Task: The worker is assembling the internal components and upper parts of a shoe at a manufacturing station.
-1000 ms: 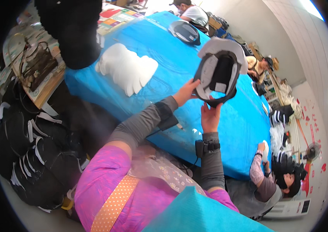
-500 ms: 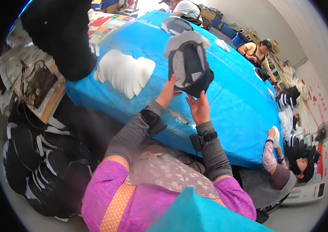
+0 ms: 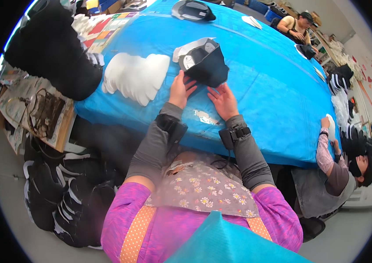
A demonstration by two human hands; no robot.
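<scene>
A black shoe upper [image 3: 208, 68] with a white insole-shaped sheet [image 3: 186, 47] at its far side is tilted over the blue-covered table, its dark outside facing me. My left hand [image 3: 180, 91] holds its near left edge, some fingers spread beneath. My right hand [image 3: 223, 101] supports the near right edge with its fingertips, palm turned up. Just left of my hands lies a fanned stack of white insole-shaped sheets [image 3: 135, 76]. Another upper with a pale sheet [image 3: 192, 11] lies farther back. Whether the held upper touches the table I cannot tell.
A tall black pile [image 3: 54, 50] stands at the table's left end. More black uppers with white edging [image 3: 65, 193] are heaped below left. One co-worker [image 3: 335, 175] sits at the right, holding a white sheet; another [image 3: 298, 28] works at the far right. The blue cover [image 3: 265, 96] has a torn patch near me.
The upper has come lower and tipped, so its dark outside faces me instead of its inside. Both hands have moved slightly left with it. The view has shifted a little.
</scene>
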